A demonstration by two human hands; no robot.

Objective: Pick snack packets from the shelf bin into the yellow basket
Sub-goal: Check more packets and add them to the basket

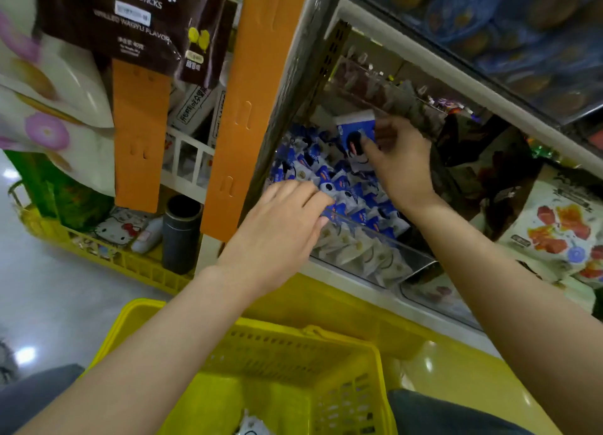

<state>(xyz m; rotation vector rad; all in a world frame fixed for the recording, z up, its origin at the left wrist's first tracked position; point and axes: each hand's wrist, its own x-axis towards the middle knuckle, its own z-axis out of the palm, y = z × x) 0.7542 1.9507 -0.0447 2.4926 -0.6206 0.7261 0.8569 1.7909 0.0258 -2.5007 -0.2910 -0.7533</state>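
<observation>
Right hand (401, 160), centre-right of frame, pinches a flat blue-and-white packet (357, 134) between thumb and fingers, lifted just above the pile; could be a card rather than a packet, too blurred to say. Left hand (287, 225), centre, lies flat with fingers nearly straight, tips touching the small blue packets (346, 186); it grasps nothing that I can see. Both hands are inside the shelf bin (375, 248), a clear-walled bin on the shelf at centre. Back section is heaped with the blue packets; the front section, behind the clear wall, holds pale white packets (355, 251). Yellow basket (261, 327) sits at the bottom centre, below the shelf edge, nearly bare: only one white packet (251, 426) shows at the lower edge. Risks: the pinch is on one edge, so the packet may slip on the way down and land on the shelf lip or the floor, not in the basket. The left hand's flat fingers may shove loose packets over the divider into the white ones. The hands are close together, so they may knock each other when pulling out. Lower left: a second yellow crate (98, 255) with a dark cylinder (182, 232) and small items. Upper left: a potato sticks bag (130, 16) hangs.
</observation>
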